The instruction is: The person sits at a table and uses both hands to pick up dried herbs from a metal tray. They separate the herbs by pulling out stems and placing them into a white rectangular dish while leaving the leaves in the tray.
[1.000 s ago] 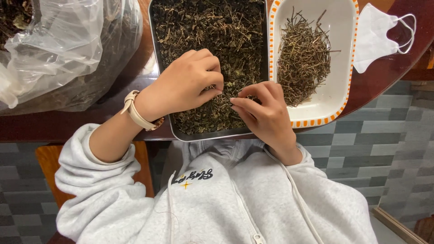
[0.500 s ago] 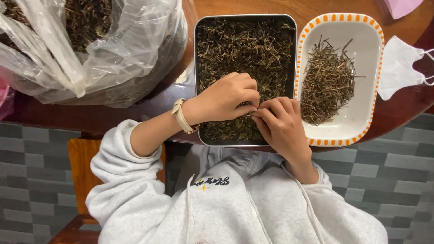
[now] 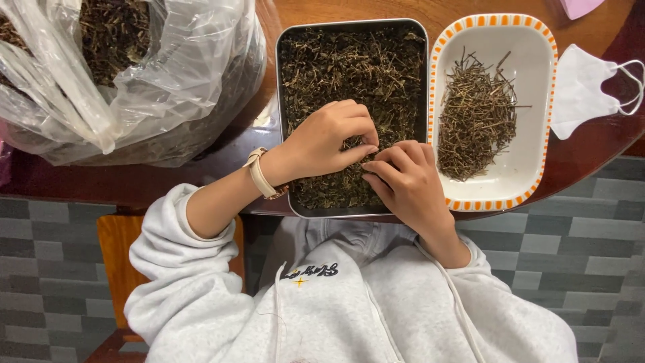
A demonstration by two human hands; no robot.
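left hand (image 3: 326, 141): rests curled over the near half of the metal tray (image 3: 352, 25), knuckles up, a pale strap watch (image 3: 259, 173) on its wrist; its fingers (image 3: 359, 129) are bent inward and its thumb stretches toward the right hand, tips closed together on the leaves; what sits between them is too small to tell.
right hand (image 3: 406, 181): lies at the tray's near right corner, just beside the left hand; fingers curled, the fingertips meeting the left thumb; whether they pinch a stem i cannot tell.
dried leaves (image 3: 349, 67): a dark, loose bed filling the tray, under both hands.
metal tray: rectangular, on the dark wooden desk (image 3: 201, 158), its near edge at the desk's edge.
white dish (image 3: 537, 134): orange-striped rim, touching the tray's right side, holding a pile of thin brown stems (image 3: 477, 117).
plastic bag (image 3: 134, 87): clear, crumpled, left of the tray, with more dark leaves inside.
face mask (image 3: 581, 91): white, right of the dish.
clothing: light grey hooded sweatshirt (image 3: 349, 309), left sleeve pushed up.
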